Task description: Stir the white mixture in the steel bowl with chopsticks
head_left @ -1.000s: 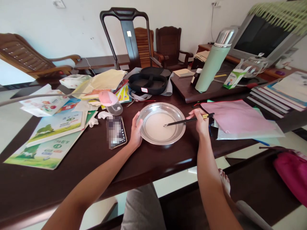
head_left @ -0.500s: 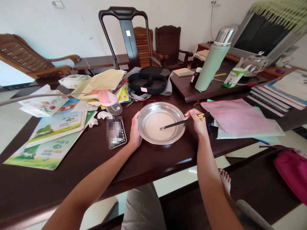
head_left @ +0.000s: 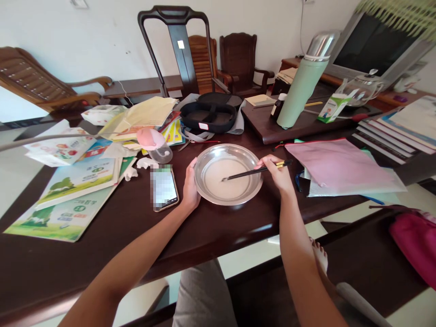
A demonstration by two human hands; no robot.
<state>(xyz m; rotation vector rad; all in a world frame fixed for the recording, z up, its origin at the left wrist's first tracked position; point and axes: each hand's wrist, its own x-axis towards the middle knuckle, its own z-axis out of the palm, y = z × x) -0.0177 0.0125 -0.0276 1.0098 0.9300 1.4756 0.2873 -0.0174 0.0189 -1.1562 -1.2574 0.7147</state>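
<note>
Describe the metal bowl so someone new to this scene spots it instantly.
On the dark table, look between the person's left hand and right hand, which holds black chopsticks. The metal bowl sits there, in front of a black case. Unlike that case, it is round, shiny metal with whitish contents.

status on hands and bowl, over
Left hand against metal bowl. Right hand holding black chopsticks, tips inside bowl. Smartphone lies left, clear of bowl.

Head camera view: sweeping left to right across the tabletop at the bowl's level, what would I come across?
Green-and-white booklets, phone, left hand, metal bowl, right hand, pink pouch.
</note>
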